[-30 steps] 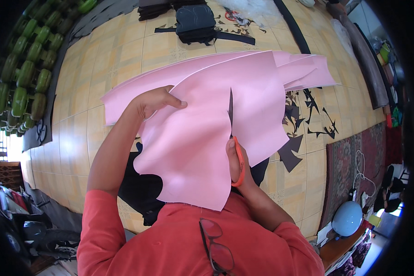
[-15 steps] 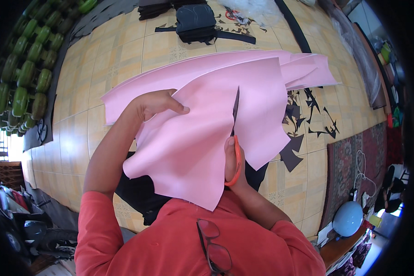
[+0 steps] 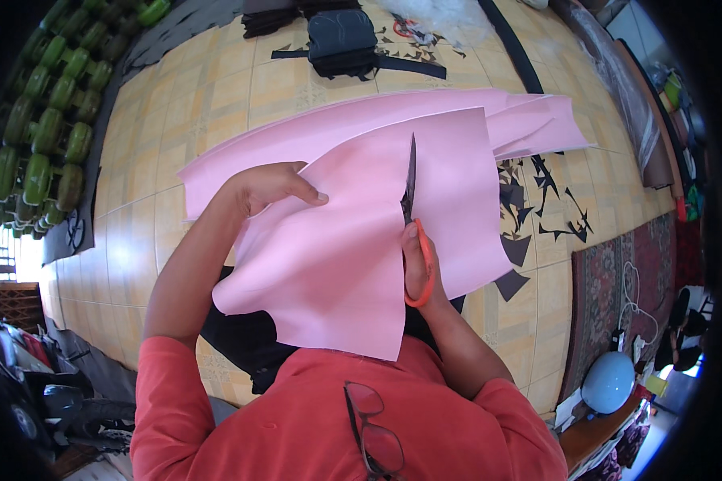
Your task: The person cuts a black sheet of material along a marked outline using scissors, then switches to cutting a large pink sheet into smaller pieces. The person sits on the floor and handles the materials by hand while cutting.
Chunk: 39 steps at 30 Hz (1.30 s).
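A large pink sheet of soft material (image 3: 337, 248) hangs in front of me, slit from its near edge up to the scissors. My left hand (image 3: 277, 186) grips its upper left edge, thumb on top and the other fingers hidden beneath. In my right hand (image 3: 415, 260) are scissors (image 3: 423, 264) with orange handles and dark blades, pointing away from me. The blades lie in the slit, with one blade showing above the sheet. Behind this piece, more pink material (image 3: 529, 120) stretches across the floor.
Dark scraps (image 3: 512, 284) are strewn on the tiled floor (image 3: 136, 240) to the right. Beyond the pink material lies a stack of dark cut pieces (image 3: 341, 40). A patterned rug (image 3: 610, 313) and a pale blue rounded object (image 3: 607, 381) are at right; green bottle-like objects (image 3: 36, 176) stand left.
The scissors and my right hand have shifted slightly up and to the right, further along the slit. My left hand stays nearly in place on the pink sheet.
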Motion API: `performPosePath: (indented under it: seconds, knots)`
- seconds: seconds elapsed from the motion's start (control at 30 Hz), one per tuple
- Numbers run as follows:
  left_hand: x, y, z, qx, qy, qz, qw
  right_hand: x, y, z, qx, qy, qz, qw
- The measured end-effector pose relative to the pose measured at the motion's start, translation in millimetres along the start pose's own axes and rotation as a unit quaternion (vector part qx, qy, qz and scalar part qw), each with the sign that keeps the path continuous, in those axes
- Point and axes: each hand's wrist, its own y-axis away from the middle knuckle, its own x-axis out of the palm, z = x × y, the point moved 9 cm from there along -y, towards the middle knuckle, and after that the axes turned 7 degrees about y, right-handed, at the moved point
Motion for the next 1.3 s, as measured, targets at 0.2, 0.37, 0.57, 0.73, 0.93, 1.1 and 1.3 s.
performPosePath:
  seconds: [0.2, 0.37, 0.57, 0.73, 0.93, 1.1, 1.3]
  knots:
    - [-13, -6, 8, -0.009, -0.021, -0.031, 0.999, -3, -3, 6, 0.083, -0.092, 0.114, 0.986]
    - [-3, 4, 2, 0.013, 0.021, -0.036, 0.999, -11, -21, -1, 0.059, -0.059, 0.17, 0.982]
    - [4, 7, 7, -0.003, 0.055, 0.017, 0.998, -11, -24, -3, 0.023, -0.009, 0.207, 0.978]
    - [3, 10, 8, 0.002, 0.071, 0.017, 0.997, -9, -28, -8, -0.012, 0.017, 0.215, 0.976]
    - [1, 6, 18, -0.005, 0.082, 0.019, 0.996, -15, -29, 1, -0.045, 0.076, 0.234, 0.968]
    - [5, 7, 18, -0.01, 0.057, 0.013, 0.998, -11, -40, 14, -0.066, 0.049, 0.21, 0.974]
    - [6, 12, 18, -0.027, 0.065, 0.032, 0.997, -30, -39, 17, 0.056, 0.111, 0.244, 0.962]
